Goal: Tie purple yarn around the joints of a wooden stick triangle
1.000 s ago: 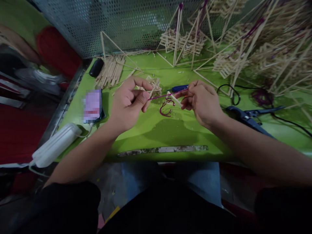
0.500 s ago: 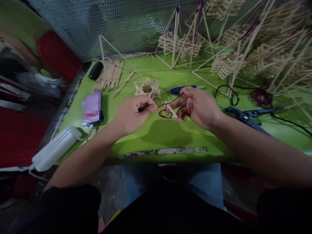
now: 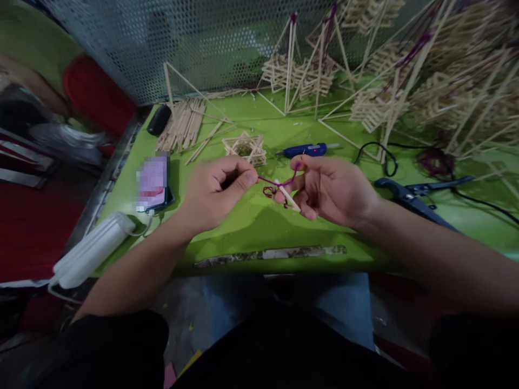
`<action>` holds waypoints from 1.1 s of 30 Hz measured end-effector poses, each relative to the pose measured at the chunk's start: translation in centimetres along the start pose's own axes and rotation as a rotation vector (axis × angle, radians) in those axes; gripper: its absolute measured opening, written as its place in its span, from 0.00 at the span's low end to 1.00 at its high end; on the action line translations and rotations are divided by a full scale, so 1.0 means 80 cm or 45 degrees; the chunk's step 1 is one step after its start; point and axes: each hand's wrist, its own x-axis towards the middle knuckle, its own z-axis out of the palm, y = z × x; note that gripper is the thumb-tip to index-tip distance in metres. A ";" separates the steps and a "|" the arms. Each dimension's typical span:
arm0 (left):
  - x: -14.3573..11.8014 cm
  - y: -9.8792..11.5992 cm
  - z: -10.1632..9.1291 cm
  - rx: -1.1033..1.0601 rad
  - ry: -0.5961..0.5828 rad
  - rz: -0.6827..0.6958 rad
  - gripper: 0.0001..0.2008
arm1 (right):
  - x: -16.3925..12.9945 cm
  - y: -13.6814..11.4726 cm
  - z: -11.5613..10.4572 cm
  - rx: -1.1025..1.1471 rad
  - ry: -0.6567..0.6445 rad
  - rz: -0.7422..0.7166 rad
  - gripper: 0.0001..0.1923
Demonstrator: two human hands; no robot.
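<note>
Over the green table (image 3: 259, 221), my left hand (image 3: 217, 189) pinches one end of a purple thread (image 3: 272, 184) between thumb and forefinger. My right hand (image 3: 330, 186) holds the other end of the thread together with a short pale wooden stick (image 3: 288, 196). The thread is looped and curled around the stick between the two hands. Just behind them lies a small stick lattice (image 3: 246, 147), and a blue glue gun (image 3: 306, 149) lies beyond my right hand.
A phone (image 3: 153, 181) and a white power bank (image 3: 91, 248) lie at left. Loose sticks (image 3: 182, 123) sit at back left. Many stick frames (image 3: 389, 81) crowd the back right. Dark pliers (image 3: 409, 194) and a black cable (image 3: 383, 154) lie at right. A perforated metal screen (image 3: 182, 43) stands behind.
Both hands have come lower and nearer to me, and closer together. The thread, stretched taut a second ago, now hangs in loops around the stick. The lattice and glue gun are uncovered.
</note>
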 end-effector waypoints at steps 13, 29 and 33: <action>-0.007 0.008 -0.001 0.068 0.014 0.063 0.09 | -0.002 0.014 0.007 -0.578 0.313 -0.638 0.22; -0.023 0.016 0.025 0.172 -0.233 0.336 0.08 | -0.002 0.031 0.002 -0.964 0.507 -0.916 0.11; -0.024 0.021 0.020 0.179 -0.151 0.313 0.08 | 0.001 0.033 -0.004 -1.019 0.493 -0.956 0.09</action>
